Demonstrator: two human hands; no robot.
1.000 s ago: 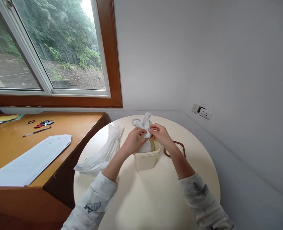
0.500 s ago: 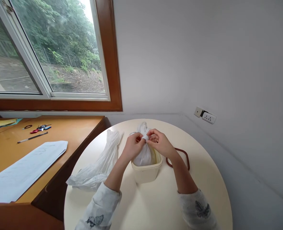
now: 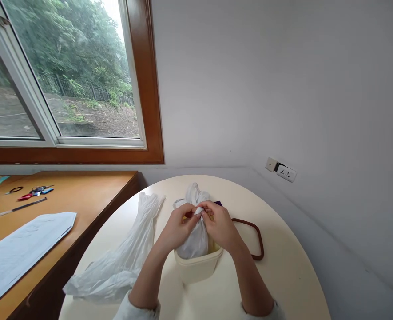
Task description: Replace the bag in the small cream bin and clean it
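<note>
A white plastic bag [image 3: 193,240], gathered and twisted at its neck, sits inside a cream plastic bin [image 3: 198,269] on the round table. My left hand [image 3: 180,222] pinches the knotted neck of the bag from the left. From the right, my right hand [image 3: 219,222] pinches the same spot, so the fingertips of both hands nearly meet. The bag's loose top stands up beyond the fingers. What the bag contains is hidden. A second white plastic bag [image 3: 123,253] lies crumpled and stretched out left of the bin. To the right rests a brown rounded frame [image 3: 260,242], partly behind my right forearm.
The cream round table [image 3: 283,284] stands against the wall. On the wooden desk [image 3: 96,195] at left lie paper sheets [image 3: 26,249], a pen [image 3: 19,207], scissors [image 3: 25,196] and a black ring [image 3: 15,189]. A wall socket [image 3: 286,173] is at right. A small dark purple thing [image 3: 218,203] shows behind my right hand.
The view has tilted up and shifted slightly right, so everything appears lower. Both hands stay pinched at the bag's neck, and a dark purple thing now shows behind the right hand.
</note>
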